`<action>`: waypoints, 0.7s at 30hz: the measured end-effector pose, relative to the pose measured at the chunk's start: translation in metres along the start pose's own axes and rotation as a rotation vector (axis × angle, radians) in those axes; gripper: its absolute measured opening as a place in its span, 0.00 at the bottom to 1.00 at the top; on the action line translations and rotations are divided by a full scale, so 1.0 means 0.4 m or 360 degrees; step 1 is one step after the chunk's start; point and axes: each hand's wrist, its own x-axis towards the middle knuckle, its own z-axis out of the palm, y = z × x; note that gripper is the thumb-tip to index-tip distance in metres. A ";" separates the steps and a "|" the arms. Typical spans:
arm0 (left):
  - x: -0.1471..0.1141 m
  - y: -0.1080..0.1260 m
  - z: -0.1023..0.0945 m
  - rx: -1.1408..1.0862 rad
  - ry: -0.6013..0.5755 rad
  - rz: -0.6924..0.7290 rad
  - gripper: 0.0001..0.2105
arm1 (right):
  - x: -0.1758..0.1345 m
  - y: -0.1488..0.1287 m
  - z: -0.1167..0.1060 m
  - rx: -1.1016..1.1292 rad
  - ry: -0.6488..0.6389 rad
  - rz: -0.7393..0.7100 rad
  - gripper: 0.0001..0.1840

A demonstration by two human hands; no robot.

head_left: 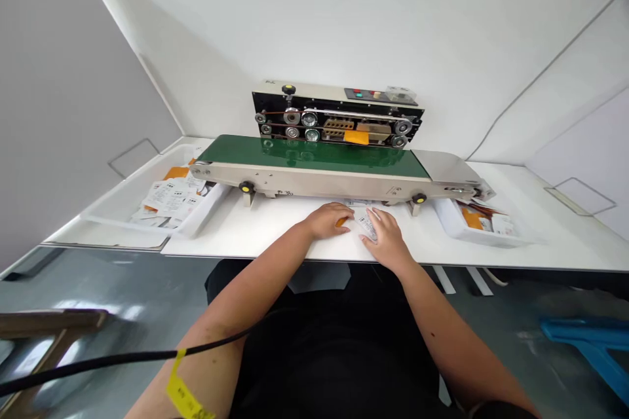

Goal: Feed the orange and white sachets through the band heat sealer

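Observation:
My left hand [330, 220] is at the table's front, its fingers curled round a small orange packet [341, 222] that is mostly hidden by them. Close by on the right, my right hand [388, 239] grips a white packet with black print [364, 222] between thumb and fingers. Another printed packet [358, 203] lies partly hidden just beyond, under the conveyor's front edge. Behind both hands stands a band sealer with a green conveyor belt [314, 158]. An orange packet [356, 137] sits upright at its sealing bars.
On the left, a white bin [189, 226] holds several white and orange packets. A second bin [455, 226] with packets stands right, partly beneath the conveyor's end. Black knobs [246, 188] jut from the sealer's front. A black cable [122, 359] crosses my left forearm.

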 end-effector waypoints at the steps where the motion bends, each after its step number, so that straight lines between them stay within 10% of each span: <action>1: 0.000 0.000 -0.001 0.0049 -0.0014 -0.0021 0.18 | -0.007 0.013 0.016 -0.0065 -0.0081 0.0056 0.34; 17: -0.003 0.030 -0.010 -0.0107 0.0072 -0.0048 0.33 | -0.028 0.030 0.027 0.0380 0.0066 -0.0182 0.29; 21: -0.006 0.041 -0.002 -0.0419 0.0085 0.0006 0.21 | -0.029 0.021 0.017 0.0721 -0.0094 -0.0070 0.25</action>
